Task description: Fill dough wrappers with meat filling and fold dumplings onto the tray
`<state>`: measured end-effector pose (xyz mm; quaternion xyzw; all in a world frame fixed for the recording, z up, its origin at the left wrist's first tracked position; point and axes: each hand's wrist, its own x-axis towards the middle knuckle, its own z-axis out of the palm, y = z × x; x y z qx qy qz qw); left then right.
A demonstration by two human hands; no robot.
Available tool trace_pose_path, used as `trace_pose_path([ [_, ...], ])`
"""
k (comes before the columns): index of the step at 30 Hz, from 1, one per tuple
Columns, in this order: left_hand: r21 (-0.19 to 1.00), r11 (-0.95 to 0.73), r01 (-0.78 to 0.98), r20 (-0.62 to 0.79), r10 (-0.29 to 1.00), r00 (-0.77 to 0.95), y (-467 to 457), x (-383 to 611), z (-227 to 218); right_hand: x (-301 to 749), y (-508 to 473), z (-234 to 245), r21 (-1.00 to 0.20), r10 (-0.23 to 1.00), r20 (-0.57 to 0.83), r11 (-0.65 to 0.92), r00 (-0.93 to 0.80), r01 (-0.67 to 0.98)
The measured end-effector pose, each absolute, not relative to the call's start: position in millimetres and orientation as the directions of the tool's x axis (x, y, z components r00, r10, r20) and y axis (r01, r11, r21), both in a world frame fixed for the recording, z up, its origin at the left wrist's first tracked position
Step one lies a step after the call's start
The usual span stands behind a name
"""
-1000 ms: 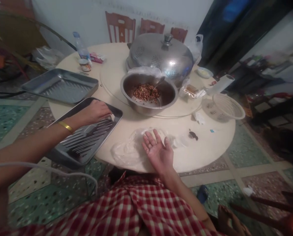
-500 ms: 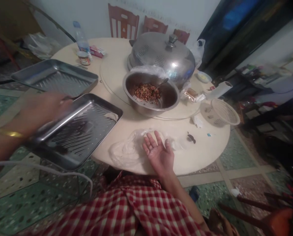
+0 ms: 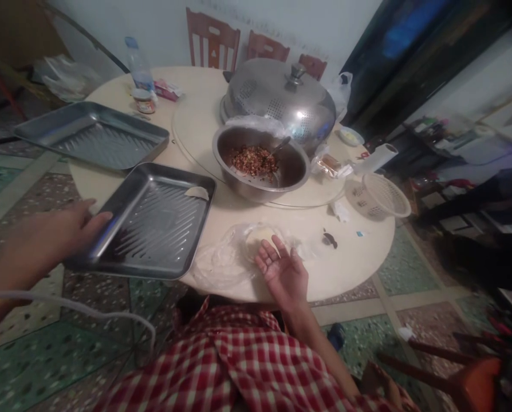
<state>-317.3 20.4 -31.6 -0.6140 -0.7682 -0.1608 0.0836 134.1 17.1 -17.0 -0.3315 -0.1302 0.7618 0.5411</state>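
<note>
Tabletop (image 3: 354,257) bears a ribbed grey tray (image 3: 153,229) holding pale dough (image 3: 196,193).

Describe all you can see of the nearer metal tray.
The nearer metal tray is rectangular, shiny dark grey, with raised walls, rounded corners and slanting ridges on its floor. It sits open side up, overhanging the edge of the round table. One pale half-moon dumpling lies near its far right corner. The left hand is at its left rim; contact is unclear.

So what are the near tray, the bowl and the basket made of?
Near tray: dark grey metal, perhaps coated, from its glossy glints. Bowl: apparently dull stainless steel, given its silvery sheen. Basket: probably matt off-white plastic, with perforated walls and no metallic shine.
</note>
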Motion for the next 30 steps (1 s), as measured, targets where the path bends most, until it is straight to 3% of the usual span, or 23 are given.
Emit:
trace_pose_path([
  [3, 0.063, 0.085, 0.994, 0.378, 0.92, -0.103, 42.2, -290.8, -12.0, 135.5, 16.8, -21.2, -0.559, 0.909, -0.367, -0.386, -0.198, -0.734],
  [9, 0.091, -0.105, 0.99, 0.196, 0.977, 0.085, 131.0, -238.2, -20.6, 136.0, 12.2, -24.3, -0.568, 0.911, -0.349, -0.39, -0.217, -0.725],
  [17, 0.121, -0.158, 0.98, 0.13, 0.981, 0.142, 155.9, -227.6, -48.6, 150.7, 10.6, -24.0, -0.569, 0.925, -0.335, -0.348, -0.177, -0.745],
  [30, 0.066, -0.081, 0.994, 0.078, 0.994, 0.076, 145.4, -210.4, -23.6, 159.2, 10.1, -18.9, -0.535, 0.935, -0.319, -0.311, -0.153, -0.786],
])
